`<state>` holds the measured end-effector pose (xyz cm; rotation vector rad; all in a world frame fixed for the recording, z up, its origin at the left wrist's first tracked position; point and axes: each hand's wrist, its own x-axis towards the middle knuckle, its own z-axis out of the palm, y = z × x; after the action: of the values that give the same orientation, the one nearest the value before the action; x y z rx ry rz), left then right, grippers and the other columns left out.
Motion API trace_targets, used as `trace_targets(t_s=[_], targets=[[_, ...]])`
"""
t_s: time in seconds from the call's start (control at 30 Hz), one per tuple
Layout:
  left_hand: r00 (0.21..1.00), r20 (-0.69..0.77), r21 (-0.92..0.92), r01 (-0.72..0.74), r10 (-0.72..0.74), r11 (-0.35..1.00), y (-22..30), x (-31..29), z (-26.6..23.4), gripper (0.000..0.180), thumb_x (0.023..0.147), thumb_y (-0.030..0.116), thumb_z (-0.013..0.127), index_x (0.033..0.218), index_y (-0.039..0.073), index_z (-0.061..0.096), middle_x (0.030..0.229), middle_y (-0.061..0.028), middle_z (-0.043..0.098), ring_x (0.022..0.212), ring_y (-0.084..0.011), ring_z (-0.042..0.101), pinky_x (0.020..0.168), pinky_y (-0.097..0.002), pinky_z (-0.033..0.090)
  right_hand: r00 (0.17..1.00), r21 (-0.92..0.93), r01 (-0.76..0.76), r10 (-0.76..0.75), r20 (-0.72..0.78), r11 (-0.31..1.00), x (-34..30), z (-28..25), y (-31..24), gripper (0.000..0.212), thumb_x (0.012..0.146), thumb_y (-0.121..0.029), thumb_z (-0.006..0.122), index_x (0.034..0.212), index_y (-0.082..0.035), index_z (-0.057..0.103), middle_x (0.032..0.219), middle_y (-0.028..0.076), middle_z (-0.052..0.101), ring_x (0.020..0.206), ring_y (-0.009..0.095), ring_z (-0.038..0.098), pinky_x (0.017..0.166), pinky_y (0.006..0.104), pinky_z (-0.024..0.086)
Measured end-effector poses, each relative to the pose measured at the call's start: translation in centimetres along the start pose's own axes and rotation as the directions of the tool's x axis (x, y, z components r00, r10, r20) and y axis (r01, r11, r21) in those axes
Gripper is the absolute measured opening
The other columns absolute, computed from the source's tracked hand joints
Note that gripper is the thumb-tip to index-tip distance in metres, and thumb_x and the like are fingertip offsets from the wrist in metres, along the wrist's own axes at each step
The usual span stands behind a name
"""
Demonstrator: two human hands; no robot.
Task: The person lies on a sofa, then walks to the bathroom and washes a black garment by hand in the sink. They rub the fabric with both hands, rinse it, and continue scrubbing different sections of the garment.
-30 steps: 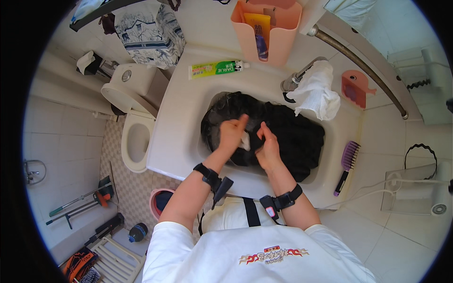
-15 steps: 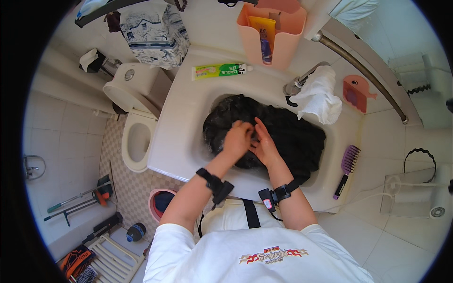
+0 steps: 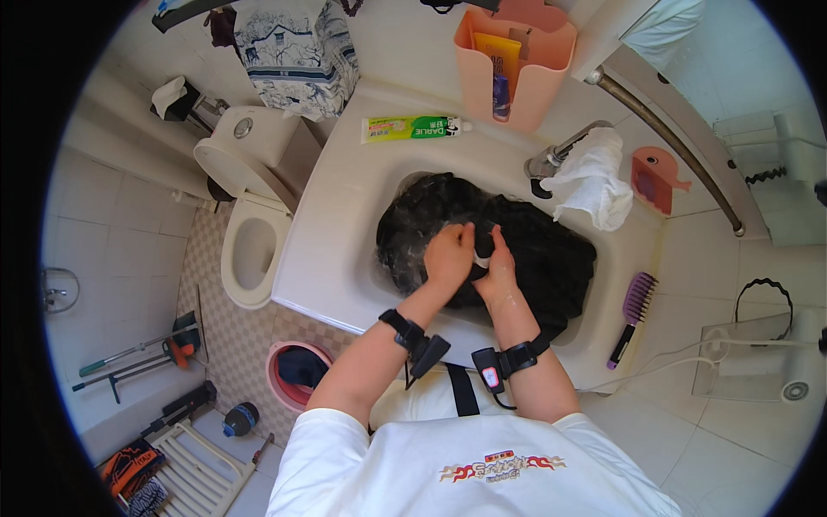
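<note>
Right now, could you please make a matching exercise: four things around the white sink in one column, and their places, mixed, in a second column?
1. purple plastic hairbrush
2. green toothpaste tube
3. white crumpled cloth
4. black wet garment

a. inside the basin
b. draped over the tap
c. sink's right rim
d. sink's back rim

Pairs: 1-c, 2-d, 3-b, 4-a

Hemmed in by dark wet fabric [image 3: 525,258] all around the left hand [image 3: 448,257] and right hand [image 3: 497,269] inside the basin [image 3: 340,233]. Blocked just beyond the right hand by the tap [image 3: 556,158] draped with a white cloth [image 3: 590,185]. Open rim left of the left hand; toothpaste tube [image 3: 413,128] and pink caddy [image 3: 517,65] farther ahead. Purple brush [image 3: 633,314] off to the right.
</note>
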<state>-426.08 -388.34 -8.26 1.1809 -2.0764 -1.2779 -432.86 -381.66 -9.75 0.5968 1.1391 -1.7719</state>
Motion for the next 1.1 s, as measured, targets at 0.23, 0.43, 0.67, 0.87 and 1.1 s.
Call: trace_targets(t_s=[0.23,0.43,0.67,0.87,1.1], targets=[[0.965,-0.151,-0.086,-0.231,0.217,0.969,0.5,-0.5,2.3,0.031,0.085,0.030,0.065,0.072,0.003,0.068,0.068,-0.0148,0.062,0.063,-0.0370,0.059,0.063,-0.0421,0.048,0.938,0.035,-0.029,0.015,0.345,0.999,5.6,-4.5,1.0,0.035,0.098,-0.045,0.051,0.104,-0.012,0.060,0.102,0.008,0.064,0.087,0.027,0.063,0.077,0.0414,0.053],[0.911,-0.206,-0.154,-0.392,0.358,0.907,2.7,-3.3,1.8,0.025,0.079,0.018,0.065,0.057,0.005,0.061,0.064,-0.0146,0.060,0.061,-0.0370,0.060,0.053,-0.0457,0.044,0.887,0.156,-0.105,0.021,0.461,0.982,4.1,-3.9,0.8,0.031,0.099,-0.042,0.050,0.083,-0.017,0.056,0.083,0.001,0.055,0.078,0.015,0.054,0.070,0.0338,0.045],[0.991,0.112,-0.111,0.083,-0.071,0.990,-1.1,1.0,-1.5,0.055,0.092,0.039,0.062,0.058,-0.003,0.052,0.048,-0.0097,0.041,0.047,-0.0159,0.039,0.049,-0.0387,0.036,0.972,-0.165,0.186,-0.157,0.175,0.969,-1.5,-0.9,0.0,0.025,0.097,-0.033,0.056,0.081,-0.013,0.056,0.084,0.000,0.058,0.081,0.012,0.055,0.071,0.0315,0.046],[0.994,0.026,0.305,-0.112,0.109,0.946,-9.0,2.7,-2.0,0.023,0.091,0.028,0.058,0.088,0.005,0.064,0.087,-0.0193,0.063,0.081,-0.0401,0.062,0.071,-0.0485,0.048,0.938,-0.691,0.336,-0.164,0.305,0.640,-0.5,-2.3,-1.7,0.041,0.095,-0.023,0.058,0.135,-0.018,0.052,0.124,0.009,0.052,0.110,0.019,0.050,0.100,0.0359,0.036],[0.957,0.288,0.276,-0.113,0.030,0.954,-9.5,1.4,-0.6,0.022,0.080,0.003,0.058,0.101,0.002,0.067,0.090,-0.0183,0.068,0.089,-0.0350,0.067,0.076,-0.0423,0.053,0.982,-0.540,0.160,-0.078,0.171,0.826,-0.1,-1.2,0.8,0.061,0.093,-0.027,0.061,0.148,-0.022,0.036,0.142,0.016,0.045,0.122,0.023,0.046,0.097,0.0395,0.040]])
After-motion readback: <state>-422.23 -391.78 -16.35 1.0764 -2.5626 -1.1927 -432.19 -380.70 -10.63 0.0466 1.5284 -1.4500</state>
